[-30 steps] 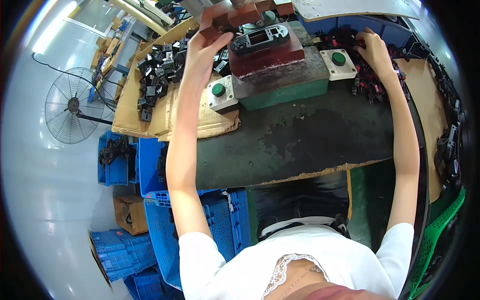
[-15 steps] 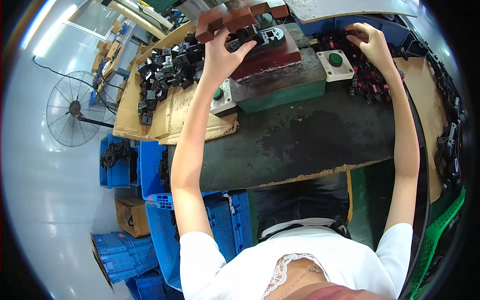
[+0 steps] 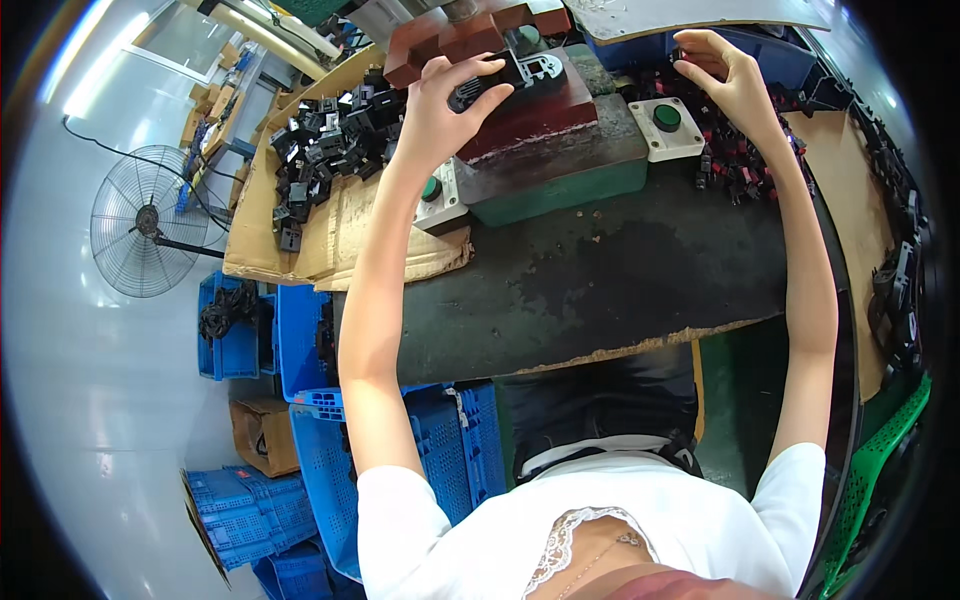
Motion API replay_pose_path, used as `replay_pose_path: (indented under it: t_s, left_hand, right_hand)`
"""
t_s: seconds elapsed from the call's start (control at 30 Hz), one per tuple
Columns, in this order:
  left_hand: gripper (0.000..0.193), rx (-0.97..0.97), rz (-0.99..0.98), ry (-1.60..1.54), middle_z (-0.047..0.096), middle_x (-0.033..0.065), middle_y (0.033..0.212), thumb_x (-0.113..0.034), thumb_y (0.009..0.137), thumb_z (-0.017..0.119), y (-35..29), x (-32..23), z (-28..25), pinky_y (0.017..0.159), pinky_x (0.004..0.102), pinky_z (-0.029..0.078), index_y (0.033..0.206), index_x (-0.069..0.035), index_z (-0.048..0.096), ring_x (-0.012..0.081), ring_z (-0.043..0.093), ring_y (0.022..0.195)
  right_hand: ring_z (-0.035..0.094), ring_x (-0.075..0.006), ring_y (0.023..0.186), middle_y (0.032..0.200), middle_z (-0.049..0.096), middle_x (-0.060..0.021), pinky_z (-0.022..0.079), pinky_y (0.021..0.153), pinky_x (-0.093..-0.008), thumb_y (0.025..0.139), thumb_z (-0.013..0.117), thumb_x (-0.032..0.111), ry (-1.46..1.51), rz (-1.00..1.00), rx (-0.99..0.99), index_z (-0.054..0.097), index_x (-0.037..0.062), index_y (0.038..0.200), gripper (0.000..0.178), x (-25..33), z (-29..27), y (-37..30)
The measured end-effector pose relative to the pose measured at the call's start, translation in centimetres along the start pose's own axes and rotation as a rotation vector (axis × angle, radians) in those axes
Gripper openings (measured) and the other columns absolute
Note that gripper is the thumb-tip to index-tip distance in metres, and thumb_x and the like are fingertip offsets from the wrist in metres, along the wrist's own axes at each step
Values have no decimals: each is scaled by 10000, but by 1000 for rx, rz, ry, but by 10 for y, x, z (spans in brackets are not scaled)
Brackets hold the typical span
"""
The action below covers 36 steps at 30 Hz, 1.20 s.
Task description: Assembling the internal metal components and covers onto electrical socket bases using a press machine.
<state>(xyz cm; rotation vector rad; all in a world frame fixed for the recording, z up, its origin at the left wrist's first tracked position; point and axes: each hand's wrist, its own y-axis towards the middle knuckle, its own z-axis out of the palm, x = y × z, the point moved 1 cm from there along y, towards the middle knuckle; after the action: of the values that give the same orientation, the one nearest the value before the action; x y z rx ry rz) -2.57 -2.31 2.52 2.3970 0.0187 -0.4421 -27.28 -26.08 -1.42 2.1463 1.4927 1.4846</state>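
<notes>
My left hand (image 3: 440, 115) grips a black plastic housing (image 3: 508, 72) between thumb and fingers, over the dark red block of the press fixture (image 3: 565, 110). Beside the housing, a silver metal plate with a slot (image 3: 543, 68) lies on the fixture. At the right, my right hand (image 3: 735, 88) is raised above a heap of small black and red parts (image 3: 735, 165). Its thumb and fingertips pinch a small dark part (image 3: 681, 57), too small to make out fully. A brown-red press head (image 3: 465, 38) stands just behind the housing.
White boxes with green push buttons, one at the left (image 3: 440, 200) and one at the right (image 3: 667, 130), flank the green base (image 3: 560, 190). A cardboard box (image 3: 330, 240) holds many black housings. Blue crates (image 3: 400, 450) stand below left, near a fan (image 3: 147, 220).
My right hand has lifted slightly up and left out of the small parts, with a part now in its fingertips. My left fingers have shifted on the housing, leaving more of it visible.
</notes>
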Motion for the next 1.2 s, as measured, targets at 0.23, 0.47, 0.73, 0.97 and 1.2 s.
replay_pose_path:
  t_s: [0.23, 0.47, 0.73, 0.97, 1.2]
  left_hand:
    - [255, -4, 251, 293, 633, 48, 900, -274, 838, 622, -1, -5, -1, 712, 402, 470, 1051, -142, 582, 301, 526, 871]
    - [246, -42, 328, 339, 614, 57, 978, -243, 847, 603, -3, -7, 0, 690, 401, 464, 1051, -109, 570, 302, 522, 820]
    - [281, 59, 220, 277, 589, 72, 1128, -230, 876, 567, -9, 1, 0, 907, 402, 379, 1142, -138, 571, 281, 523, 1063]
    - [386, -42, 192, 433, 554, 103, 1181, -254, 872, 579, -30, -23, -21, 940, 406, 369, 1222, -99, 527, 279, 506, 1098]
    - [250, -47, 12, 253, 574, 111, 1003, -83, 780, 646, -91, -16, -42, 782, 368, 461, 1006, 0, 580, 296, 563, 910]
  right_hand:
    - [576, -43, 856, 928, 621, -12, 469, 800, -199, 832, 658, 54, 290, -5, 70, 590, 6, 1033, 218, 39, 18, -2]
    - [599, -62, 824, 888, 645, -35, 478, 764, -215, 828, 666, 73, 305, -170, 106, 613, -2, 999, 195, 66, 62, 28]
    - [675, -199, 755, 815, 689, -134, 525, 746, -292, 771, 694, 114, 182, -352, 293, 662, -31, 905, 200, 76, 92, 62]
    - [660, -212, 766, 805, 686, -113, 513, 778, -292, 788, 667, 85, 75, -406, 367, 655, -45, 903, 174, 77, 83, 64]
    - [666, -203, 827, 889, 684, -117, 509, 803, -310, 845, 606, 92, 118, -381, 401, 637, -14, 1014, 202, 87, 79, 58]
